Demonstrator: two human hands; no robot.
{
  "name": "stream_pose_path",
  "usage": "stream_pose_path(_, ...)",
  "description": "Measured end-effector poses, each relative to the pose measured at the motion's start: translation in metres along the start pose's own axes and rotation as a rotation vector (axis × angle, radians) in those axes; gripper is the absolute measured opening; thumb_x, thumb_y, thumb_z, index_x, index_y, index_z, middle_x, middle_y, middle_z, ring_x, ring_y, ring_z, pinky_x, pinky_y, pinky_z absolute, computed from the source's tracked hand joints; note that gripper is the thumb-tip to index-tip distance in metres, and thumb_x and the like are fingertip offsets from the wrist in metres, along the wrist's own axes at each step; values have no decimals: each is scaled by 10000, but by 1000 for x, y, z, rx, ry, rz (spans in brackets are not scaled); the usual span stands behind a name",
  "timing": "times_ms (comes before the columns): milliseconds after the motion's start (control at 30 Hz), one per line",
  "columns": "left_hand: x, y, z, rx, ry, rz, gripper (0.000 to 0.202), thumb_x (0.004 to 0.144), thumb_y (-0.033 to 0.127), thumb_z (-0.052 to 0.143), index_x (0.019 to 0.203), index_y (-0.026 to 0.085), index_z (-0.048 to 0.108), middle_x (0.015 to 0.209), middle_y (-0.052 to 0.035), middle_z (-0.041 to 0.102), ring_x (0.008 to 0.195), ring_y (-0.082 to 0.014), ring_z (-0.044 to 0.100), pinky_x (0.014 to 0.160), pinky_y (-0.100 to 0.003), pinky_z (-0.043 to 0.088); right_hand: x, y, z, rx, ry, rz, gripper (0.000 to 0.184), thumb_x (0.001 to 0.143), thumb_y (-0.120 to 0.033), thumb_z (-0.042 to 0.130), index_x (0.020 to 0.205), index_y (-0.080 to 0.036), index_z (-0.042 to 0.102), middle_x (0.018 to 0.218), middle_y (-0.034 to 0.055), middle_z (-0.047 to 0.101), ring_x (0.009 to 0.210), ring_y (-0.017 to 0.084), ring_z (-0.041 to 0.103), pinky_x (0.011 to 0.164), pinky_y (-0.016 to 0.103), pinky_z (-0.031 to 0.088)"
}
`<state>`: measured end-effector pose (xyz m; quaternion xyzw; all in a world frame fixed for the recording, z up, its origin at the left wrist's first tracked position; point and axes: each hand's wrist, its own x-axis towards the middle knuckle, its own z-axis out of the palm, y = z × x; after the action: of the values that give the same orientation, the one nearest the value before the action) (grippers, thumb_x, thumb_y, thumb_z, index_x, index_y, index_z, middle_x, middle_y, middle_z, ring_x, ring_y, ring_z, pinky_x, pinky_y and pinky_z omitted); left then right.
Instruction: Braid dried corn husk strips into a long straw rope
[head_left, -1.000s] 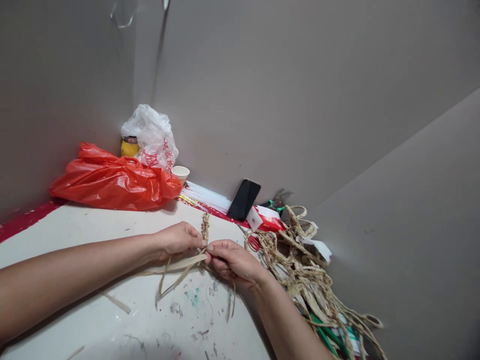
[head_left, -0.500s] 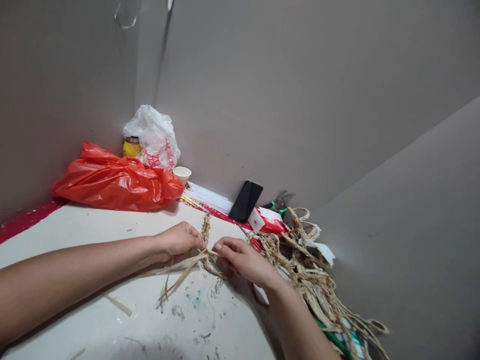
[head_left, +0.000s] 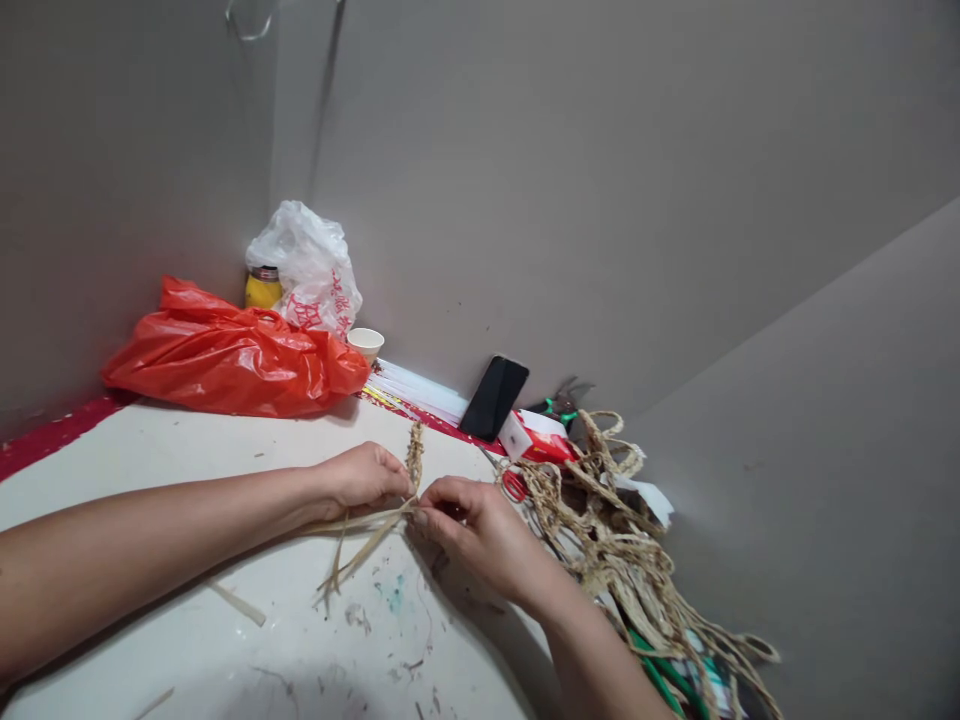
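Between my hands is a short braid of straw-coloured fibre [head_left: 415,455], its woven end pointing away from me. Loose flat strands [head_left: 367,548] trail from it to the left, above the white table [head_left: 315,660]. My left hand [head_left: 369,474] pinches the braid from the left, thumb and fingers closed. From the right, my right hand [head_left: 469,525] closes thumb and forefinger at the spot where the strands meet the braid. The fingertips of both hands almost touch, and they partly hide the join.
Right of my right hand lies a tangled heap of braided cord [head_left: 622,540], with red-handled scissors [head_left: 514,487] beside it. Along the back edge are a phone [head_left: 495,398], a red box [head_left: 544,440], green-handled pliers [head_left: 561,404], a cup [head_left: 365,343] and a red plastic bag [head_left: 240,360].
My right hand has moved slightly left, up to the braid, and its fingertips now close on the join. My left hand stays nearly where it was.
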<state>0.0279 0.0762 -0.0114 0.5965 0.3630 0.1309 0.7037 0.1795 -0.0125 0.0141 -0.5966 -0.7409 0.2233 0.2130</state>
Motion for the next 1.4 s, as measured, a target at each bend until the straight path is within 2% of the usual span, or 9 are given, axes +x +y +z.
stream_pose_path(200, 2, -7, 0, 55, 9, 48, 163, 634, 306, 595, 652, 145, 615, 404, 83, 390, 370, -47, 245, 386, -223, 130, 2, 7, -3, -80, 18, 51, 119, 778, -164, 517, 679, -179, 582, 623, -17, 571, 577, 116, 482, 536, 211, 327)
stream_pose_path(300, 2, -8, 0, 42, -39, 28, 195, 646, 336, 596, 651, 142, 610, 434, 68, 468, 357, -40, 235, 375, -223, 121, 5, 11, 0, -113, 60, 57, 110, 775, -199, 538, 680, -183, 591, 637, -2, 582, 584, 128, 486, 539, 223, 324)
stream_pose_path(467, 4, -8, 1, -52, -125, -3, 260, 661, 410, 605, 719, 158, 572, 603, 8, 645, 347, -36, 228, 361, -218, 97, 6, 16, 0, -93, 101, 30, 124, 786, -178, 514, 693, -197, 594, 668, 10, 598, 610, 143, 499, 560, 237, 333)
stream_pose_path(700, 1, -5, 4, -77, -165, -24, 226, 706, 374, 560, 653, 156, 531, 496, 19, 575, 339, -40, 167, 367, -229, 73, 9, 12, 3, -142, 133, 24, 107, 769, -134, 510, 708, -188, 580, 737, 22, 578, 667, 145, 504, 620, 245, 363)
stream_pose_path(833, 6, -11, 4, -77, -120, 53, 228, 673, 355, 581, 595, 154, 507, 457, 42, 492, 399, -56, 332, 429, -207, 220, 11, 13, 9, -124, 167, 31, 91, 758, -131, 512, 704, -187, 559, 752, 12, 564, 670, 138, 502, 623, 245, 364)
stream_pose_path(967, 10, -15, 3, -79, -112, 132, 232, 673, 343, 589, 575, 157, 491, 472, 51, 464, 473, -71, 394, 507, -210, 282, 13, 15, 14, 30, 176, 101, 90, 790, -185, 493, 707, -192, 528, 652, -16, 539, 596, 126, 467, 556, 232, 343)
stream_pose_path(1100, 8, -13, 3, -65, -81, 147, 289, 685, 373, 600, 544, 158, 470, 467, 52, 443, 466, -70, 373, 495, -212, 263, 15, 14, 16, 348, 115, 167, 130, 818, -272, 484, 714, -195, 480, 596, -40, 475, 545, 110, 438, 498, 214, 341)
stream_pose_path(1233, 6, -11, 4, -88, -87, 184, 283, 701, 358, 585, 540, 155, 474, 500, 33, 488, 494, -78, 419, 516, -210, 289, 16, 12, 19, 655, 37, 265, 186, 832, -388, 468, 781, -219, 408, 596, -59, 490, 453, 97, 460, 433, 205, 364)
stream_pose_path(1400, 4, -8, 5, -48, -19, 163, 307, 715, 408, 562, 558, 161, 466, 470, 58, 423, 422, -54, 293, 453, -213, 197, 18, 17, 23, 648, 117, 267, 197, 816, -384, 504, 759, -219, 413, 476, -103, 384, 373, 65, 295, 364, 178, 240)
